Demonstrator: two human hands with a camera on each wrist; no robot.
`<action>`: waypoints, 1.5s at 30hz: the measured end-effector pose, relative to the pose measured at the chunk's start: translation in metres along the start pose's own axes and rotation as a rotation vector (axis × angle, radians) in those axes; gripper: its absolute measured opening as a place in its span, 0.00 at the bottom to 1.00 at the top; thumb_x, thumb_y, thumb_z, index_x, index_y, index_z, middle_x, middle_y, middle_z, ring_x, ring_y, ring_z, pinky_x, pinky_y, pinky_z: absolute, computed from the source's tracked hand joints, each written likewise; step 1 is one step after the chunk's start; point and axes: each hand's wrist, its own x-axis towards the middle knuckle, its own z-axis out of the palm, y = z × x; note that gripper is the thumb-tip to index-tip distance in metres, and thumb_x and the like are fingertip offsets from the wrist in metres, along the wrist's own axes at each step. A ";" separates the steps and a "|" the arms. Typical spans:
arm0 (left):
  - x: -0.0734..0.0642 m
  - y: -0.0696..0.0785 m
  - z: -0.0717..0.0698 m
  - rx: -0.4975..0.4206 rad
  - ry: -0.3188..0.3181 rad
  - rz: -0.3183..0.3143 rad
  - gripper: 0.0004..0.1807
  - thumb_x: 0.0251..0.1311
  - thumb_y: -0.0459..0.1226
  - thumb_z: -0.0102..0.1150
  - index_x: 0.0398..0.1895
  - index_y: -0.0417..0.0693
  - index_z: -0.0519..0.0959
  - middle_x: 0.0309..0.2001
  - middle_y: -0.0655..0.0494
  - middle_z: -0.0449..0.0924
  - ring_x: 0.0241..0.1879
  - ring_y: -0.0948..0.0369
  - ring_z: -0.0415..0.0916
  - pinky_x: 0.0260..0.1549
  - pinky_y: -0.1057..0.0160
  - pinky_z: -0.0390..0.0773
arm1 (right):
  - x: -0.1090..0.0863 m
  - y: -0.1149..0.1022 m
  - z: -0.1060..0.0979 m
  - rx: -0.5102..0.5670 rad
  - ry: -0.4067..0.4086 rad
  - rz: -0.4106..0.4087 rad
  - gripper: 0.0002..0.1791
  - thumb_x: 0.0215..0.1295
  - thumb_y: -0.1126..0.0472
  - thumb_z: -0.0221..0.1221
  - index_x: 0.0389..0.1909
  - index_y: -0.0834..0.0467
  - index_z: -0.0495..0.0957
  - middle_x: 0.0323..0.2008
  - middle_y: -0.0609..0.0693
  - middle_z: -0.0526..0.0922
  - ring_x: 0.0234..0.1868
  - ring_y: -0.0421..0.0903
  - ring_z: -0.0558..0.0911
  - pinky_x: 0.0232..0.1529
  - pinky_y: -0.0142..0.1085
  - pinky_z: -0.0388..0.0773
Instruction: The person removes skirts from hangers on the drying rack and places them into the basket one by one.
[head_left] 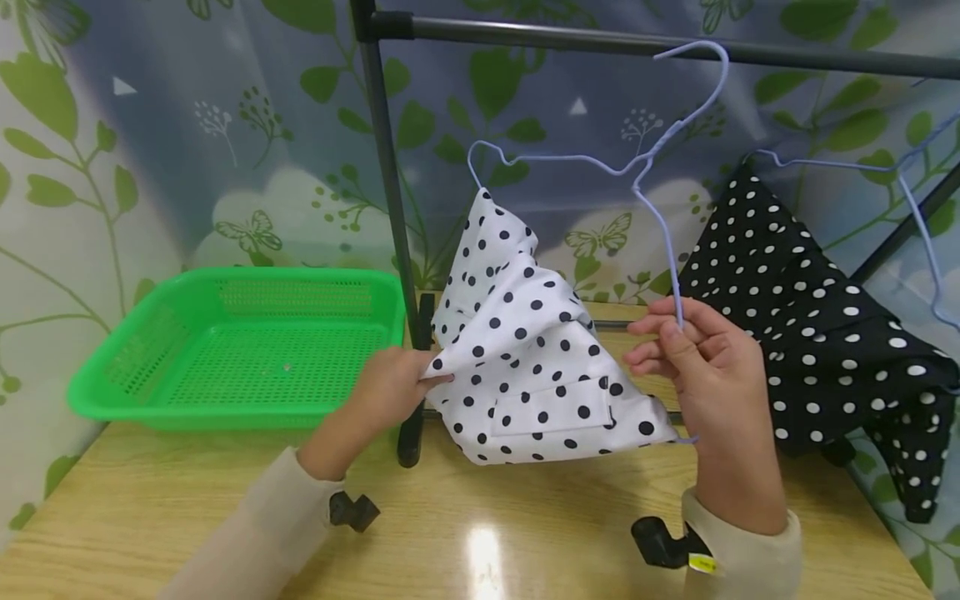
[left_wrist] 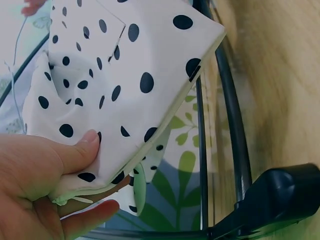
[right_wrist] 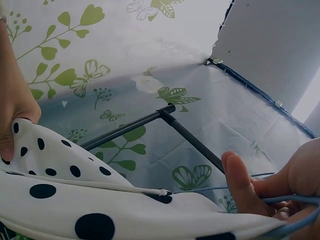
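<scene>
A white cloth garment (head_left: 525, 358) with black dots hangs by one corner from the left end of a lavender wire hanger (head_left: 678, 127). My left hand (head_left: 386, 387) pinches the garment's left edge; in the left wrist view, the thumb lies on top of the dotted cloth (left_wrist: 145, 55). On the other side, my right hand (head_left: 708, 358) pinches the hanger's right arm between thumb and fingers. The lower right corner of the cloth lies near that wrist, by the hanger's right end. In the head view the hook overlaps the dark rail (head_left: 525, 35); whether it rests there I cannot tell.
A green plastic basket (head_left: 232, 417) stands at the left on the wooden table (head_left: 450, 533). At the right, a black garment with white dots (head_left: 825, 358) hangs on another lavender hanger (head_left: 832, 163). A dark rack post (head_left: 390, 175) rises between basket and white garment.
</scene>
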 end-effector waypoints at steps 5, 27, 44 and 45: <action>-0.006 0.009 0.002 -0.018 -0.021 0.008 0.13 0.58 0.42 0.66 0.20 0.49 0.77 0.16 0.60 0.74 0.19 0.63 0.68 0.22 0.65 0.71 | 0.000 0.000 0.001 -0.044 0.027 0.012 0.08 0.70 0.72 0.51 0.44 0.71 0.75 0.32 0.55 0.85 0.25 0.45 0.85 0.31 0.33 0.83; -0.023 0.037 0.000 -0.032 -0.013 0.147 0.08 0.58 0.42 0.66 0.26 0.49 0.83 0.19 0.58 0.79 0.23 0.58 0.79 0.24 0.62 0.76 | 0.003 -0.001 0.002 -0.097 0.111 0.015 0.08 0.70 0.71 0.51 0.43 0.71 0.75 0.30 0.55 0.85 0.24 0.44 0.84 0.31 0.32 0.83; -0.014 0.010 -0.008 -0.065 -0.013 0.073 0.07 0.56 0.40 0.68 0.30 0.45 0.84 0.27 0.54 0.85 0.29 0.57 0.82 0.29 0.61 0.79 | 0.002 -0.001 -0.006 0.046 -0.037 -0.002 0.08 0.70 0.72 0.51 0.45 0.70 0.76 0.33 0.56 0.85 0.26 0.44 0.85 0.32 0.31 0.82; -0.014 0.007 -0.008 -0.073 -0.019 0.069 0.07 0.56 0.40 0.68 0.30 0.45 0.84 0.28 0.54 0.85 0.29 0.57 0.82 0.30 0.61 0.79 | 0.002 -0.001 -0.005 0.040 -0.037 0.002 0.08 0.70 0.71 0.51 0.45 0.69 0.76 0.33 0.56 0.85 0.26 0.44 0.85 0.32 0.31 0.82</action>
